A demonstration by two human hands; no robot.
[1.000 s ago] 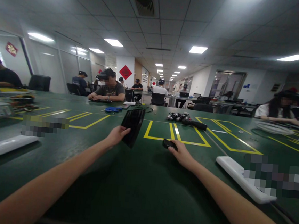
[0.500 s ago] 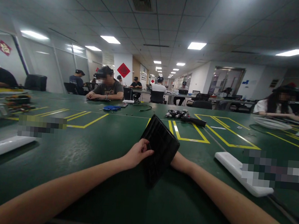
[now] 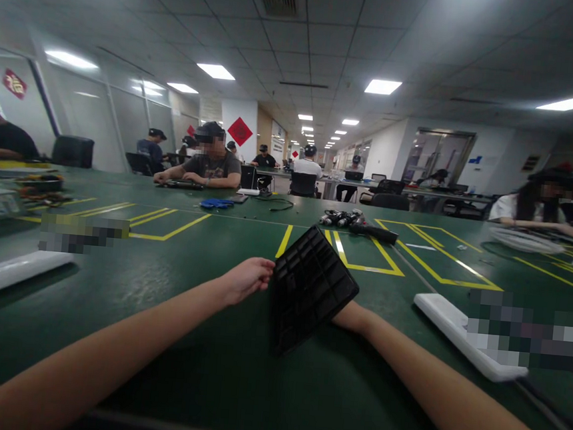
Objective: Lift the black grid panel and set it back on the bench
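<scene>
A black tray [image 3: 313, 284] divided into a grid of small compartments is held tilted above the table, its compartment side towards me. My right hand [image 3: 352, 316] grips it from behind at the lower right; the fingers are hidden by the tray. My left hand [image 3: 249, 280] is beside the tray's left edge, with fingers curled and pressed together. Whether something small is in those fingers, or whether their tips touch the rim, I cannot make out. The compartments are dark, and their contents cannot be told.
The green table [image 3: 179, 353] carries yellow tape outlines [image 3: 382, 271]. Black cylindrical tools [image 3: 351, 222] and a blue item [image 3: 217, 203] lie farther back. White power strips lie left [image 3: 15, 278] and right [image 3: 466, 338]. A co-worker [image 3: 211, 158] sits across the table.
My left hand has moved left, from the tray's face to beside its edge. The tray has turned and tipped, so its compartments show more clearly. My right hand still holds it.
</scene>
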